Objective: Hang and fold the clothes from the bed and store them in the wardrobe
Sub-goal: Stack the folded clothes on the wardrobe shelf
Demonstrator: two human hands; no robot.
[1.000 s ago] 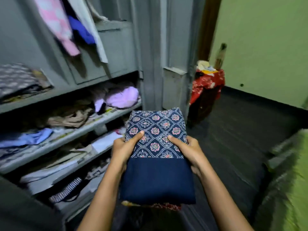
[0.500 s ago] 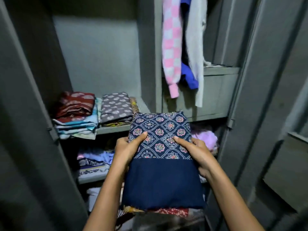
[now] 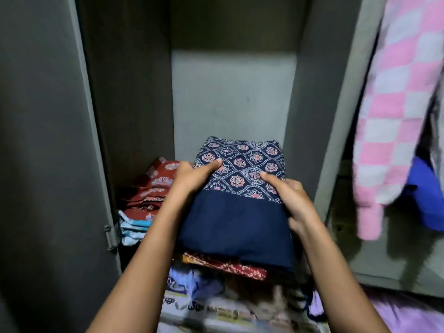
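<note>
Quick update on the folded navy bundle (image 3: 235, 219): it's now right at the mouth of the wardrobe (image 3: 230, 92), inside its left compartment opening, with the printed end pointing at the wardrobe's grey back wall. Half a second ago it was lower and further out, in front of the shelf edge. A red patterned piece (image 3: 230, 265) is tucked under it and sticks out at the near edge.

Both hands haven't changed how they hold it. The left hand (image 3: 192, 176) has its grip on the bundle's left side and the right hand (image 3: 293, 200) has its grip on the right side, each with the thumb on top of the print and the fingers underneath.

The red printed pile (image 3: 151, 188) sits on the wardrobe shelf against the left wall, with a light blue folded cloth (image 3: 134, 227) under it. The grey printed pile that showed next to it earlier is now hidden behind the bundle, so I can't tell if the bundle is touching it.

The pink checked garment (image 3: 396, 116) hangs in the wardrobe's right section, now at the edge of view instead of top centre.
</note>
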